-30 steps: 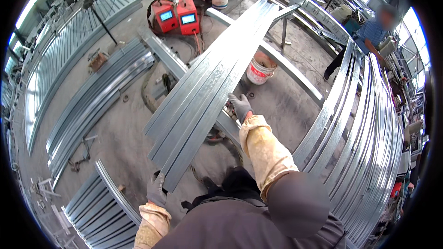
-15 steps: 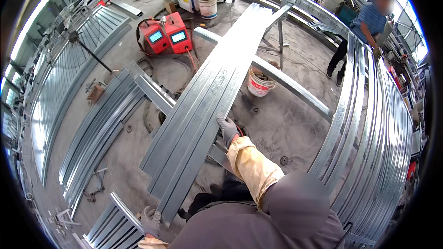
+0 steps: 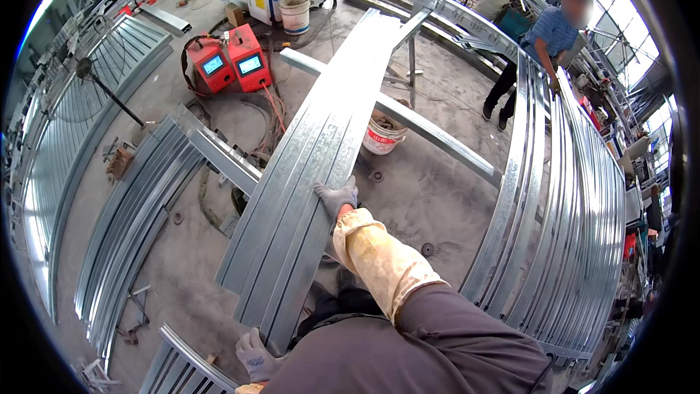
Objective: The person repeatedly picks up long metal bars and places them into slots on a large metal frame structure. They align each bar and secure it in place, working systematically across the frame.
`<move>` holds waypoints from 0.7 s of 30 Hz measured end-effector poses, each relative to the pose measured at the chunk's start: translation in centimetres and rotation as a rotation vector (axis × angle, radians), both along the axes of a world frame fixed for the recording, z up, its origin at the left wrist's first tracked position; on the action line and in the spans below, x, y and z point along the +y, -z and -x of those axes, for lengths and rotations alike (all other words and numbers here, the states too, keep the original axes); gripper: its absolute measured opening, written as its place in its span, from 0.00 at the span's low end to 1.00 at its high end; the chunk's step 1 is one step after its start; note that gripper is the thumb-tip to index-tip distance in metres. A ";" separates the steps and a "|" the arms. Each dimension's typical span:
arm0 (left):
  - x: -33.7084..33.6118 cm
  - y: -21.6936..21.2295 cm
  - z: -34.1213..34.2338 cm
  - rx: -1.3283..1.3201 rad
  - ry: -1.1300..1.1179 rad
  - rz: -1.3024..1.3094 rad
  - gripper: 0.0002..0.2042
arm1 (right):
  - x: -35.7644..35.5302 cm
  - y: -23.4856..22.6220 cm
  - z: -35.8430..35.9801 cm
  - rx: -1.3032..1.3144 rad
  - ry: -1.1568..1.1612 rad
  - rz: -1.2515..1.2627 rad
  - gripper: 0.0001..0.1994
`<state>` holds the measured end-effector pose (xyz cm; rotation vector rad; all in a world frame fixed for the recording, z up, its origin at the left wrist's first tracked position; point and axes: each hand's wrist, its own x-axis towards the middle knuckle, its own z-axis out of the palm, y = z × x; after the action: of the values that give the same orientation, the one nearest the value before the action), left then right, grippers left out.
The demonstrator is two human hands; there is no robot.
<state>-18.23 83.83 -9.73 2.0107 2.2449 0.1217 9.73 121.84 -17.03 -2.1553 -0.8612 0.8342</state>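
Note:
Long galvanized metal profiles (image 3: 284,204) lie side by side, running from near my body away toward the upper right. My right hand (image 3: 338,197), in a grey glove, grips the right edge of the outermost profile, its fingers over the top face; the underside of the grip is hidden. A yellowish protective sleeve (image 3: 383,252) covers that forearm. At the near end of the same profile is my gloved left hand (image 3: 255,357), fingers curled against the end corner. The profiles rest across metal support beams (image 3: 445,142), and their near ends are staggered.
Two red machines with screens (image 3: 227,62) stand beyond the profiles on the left. A white bucket (image 3: 383,135) sits under the right side. Stacked profiles lie left (image 3: 138,226) and right (image 3: 569,226). A co-worker (image 3: 547,36) stands at the far right, one hand at the right-hand stack.
My right hand has slid up over the edge, more of it now on the top face. My left hand stays by the near end, its fingers turned differently. The whole view has shifted slightly.

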 end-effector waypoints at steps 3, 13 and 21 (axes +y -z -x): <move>-0.6 -0.4 1.0 -0.059 0.017 -0.024 0.50 | -0.4 0.8 0.0 0.062 -0.037 -0.016 0.57; 0.0 -6.5 -2.1 -0.027 -0.001 -0.101 0.28 | -0.4 3.3 -3.4 0.916 -0.117 -0.128 0.24; -2.4 -1.3 0.8 -0.148 -0.163 -0.055 0.41 | -2.4 -1.7 -6.2 1.158 0.041 -0.184 0.22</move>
<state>-19.06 81.41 -8.39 1.7766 2.3309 0.3403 15.94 119.48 -15.36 -1.1673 -0.2508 1.6237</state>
